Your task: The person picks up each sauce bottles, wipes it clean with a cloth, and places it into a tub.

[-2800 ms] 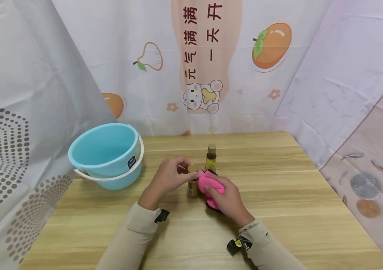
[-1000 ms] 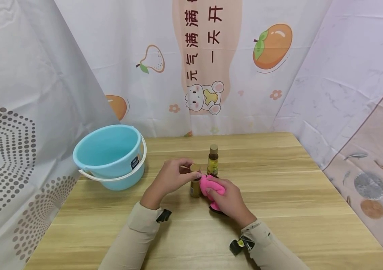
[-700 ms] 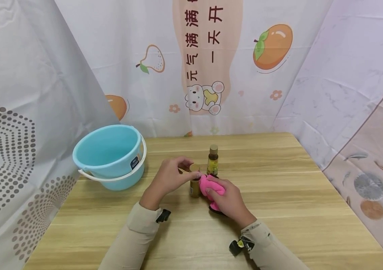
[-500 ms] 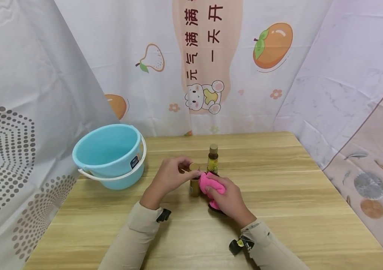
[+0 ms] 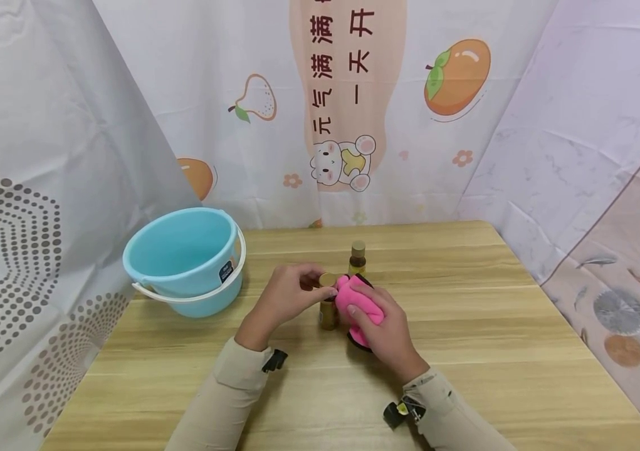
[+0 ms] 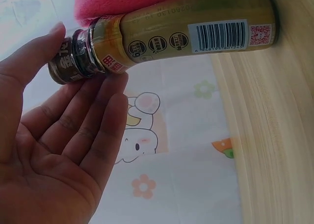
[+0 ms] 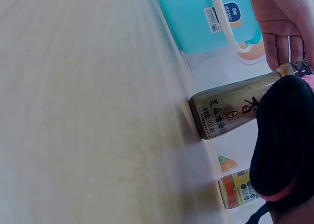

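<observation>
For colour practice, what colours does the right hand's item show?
The item is pink and black, clearest in the head view.

You show two hands here, one left hand (image 5: 286, 295) and one right hand (image 5: 390, 327). Count two bottles in front of you, one near bottle (image 5: 328, 317) and one far bottle (image 5: 357, 263), with one cap (image 5: 358, 246) on each. You also have one pink cloth (image 5: 360, 307), one blue bucket (image 5: 187, 285) with one white handle (image 7: 224, 18), one wooden table (image 5: 500, 351) and two sleeves (image 5: 237, 376) carrying one black clip (image 5: 275, 361) apiece.
</observation>
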